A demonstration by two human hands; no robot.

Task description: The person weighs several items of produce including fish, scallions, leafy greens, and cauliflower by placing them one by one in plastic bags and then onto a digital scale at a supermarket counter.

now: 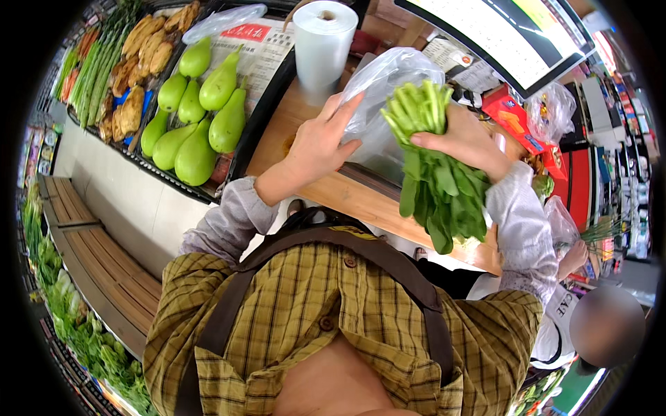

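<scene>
My right hand (463,140) grips a bunch of leafy greens (442,182) near the cut stems, which point up and away from me while the leaves hang toward me. Just left of the stems is a clear plastic bag (395,67), puffed out above the wooden counter (359,195). My left hand (325,138) has its fingers spread at the bag's left edge; the fingertips overlap the film, and whether they pinch it I cannot tell. A roll of clear plastic bags (325,52) stands upright beyond my left hand.
Green gourds (195,161) lie on newspaper in a black crate at left, beside ginger (130,112) and asparagus (104,78). A monitor (520,47) overhangs the counter's far right. Red boxes (520,122) sit beyond my right hand. Another person (556,322) is at right, holding thin green stalks.
</scene>
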